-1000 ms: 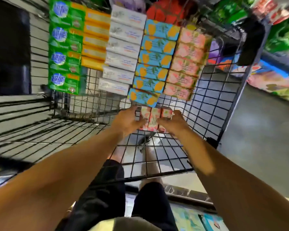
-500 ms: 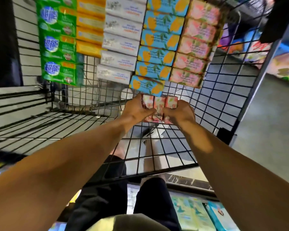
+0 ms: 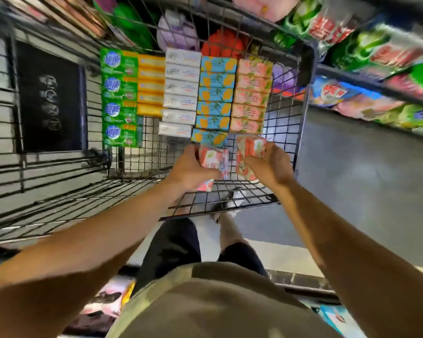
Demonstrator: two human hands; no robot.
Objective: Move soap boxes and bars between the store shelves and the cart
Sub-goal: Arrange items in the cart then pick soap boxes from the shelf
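Observation:
A black wire cart (image 3: 285, 123) holds soap boxes laid in rows: green (image 3: 119, 97), yellow (image 3: 150, 85), white (image 3: 180, 92), blue-and-orange (image 3: 215, 96) and pink peach-print (image 3: 250, 96). Over the near end of the cart, my left hand (image 3: 189, 168) grips a pink soap box (image 3: 214, 161). My right hand (image 3: 270, 164) grips another pink soap box (image 3: 249, 152) just below the pink row. The two held groups are a small gap apart. How many boxes each hand holds is unclear.
Store shelves with green, pink and purple bagged goods (image 3: 376, 57) run along the right and behind the cart. A grey aisle floor (image 3: 364, 186) lies to the right. A black panel (image 3: 49, 101) stands on the left. My legs and shorts (image 3: 176, 242) show below the cart.
The pink boxes were held together as one bundle between both hands. Now the bundle has split, one part in each hand. The camera has tilted up and shows more shelves.

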